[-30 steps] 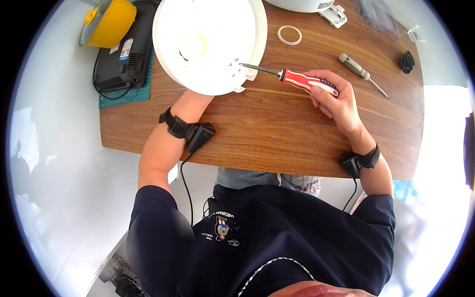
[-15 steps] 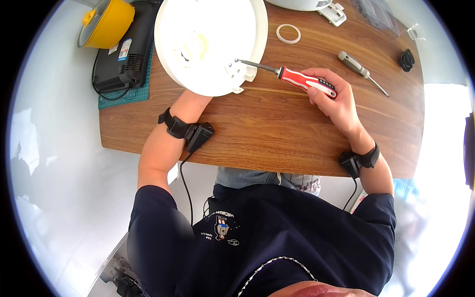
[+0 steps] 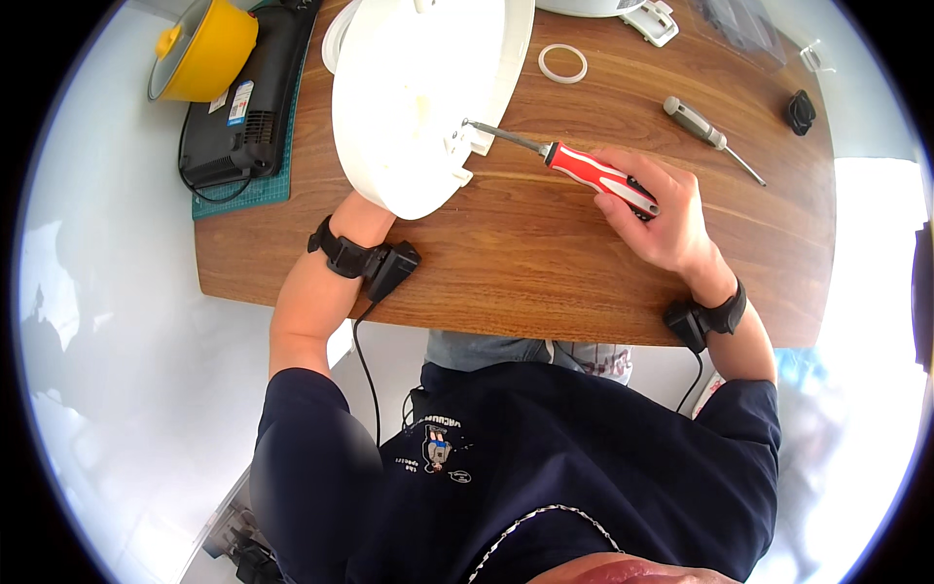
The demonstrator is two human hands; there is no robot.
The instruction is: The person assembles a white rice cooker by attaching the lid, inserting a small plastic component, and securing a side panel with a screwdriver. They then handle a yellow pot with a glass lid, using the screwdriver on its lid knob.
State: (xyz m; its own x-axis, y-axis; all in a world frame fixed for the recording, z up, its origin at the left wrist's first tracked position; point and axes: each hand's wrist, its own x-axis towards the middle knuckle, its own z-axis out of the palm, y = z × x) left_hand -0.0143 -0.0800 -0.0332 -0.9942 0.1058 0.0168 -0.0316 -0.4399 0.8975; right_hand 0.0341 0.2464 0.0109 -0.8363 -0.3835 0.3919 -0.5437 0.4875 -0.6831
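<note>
A large white round plastic housing (image 3: 389,127) is tilted up at the upper middle. Behind its near edge my left hand (image 3: 365,214) holds it; the fingers are hidden. My right hand (image 3: 662,209) is closed around the red and white handle of a screwdriver (image 3: 584,167). The screwdriver's shaft points left, its tip close to small tabs and holes at the housing's right inner side. Something small and metallic shows at the tip, too small to tell whether it is a screw. Glare washes out much of the housing's inside.
A grey-handled screwdriver (image 3: 702,128) and a white ring (image 3: 562,63) lie on the wooden table (image 3: 545,273). A small black part (image 3: 800,113) is at the right. At the left, a yellow pot (image 3: 209,49) stands on a black appliance (image 3: 229,146) over a green mat (image 3: 243,200).
The housing has tilted further, its near edge moving toward me and slightly right. My right hand has shifted a little down, keeping the screwdriver tip near the same spot.
</note>
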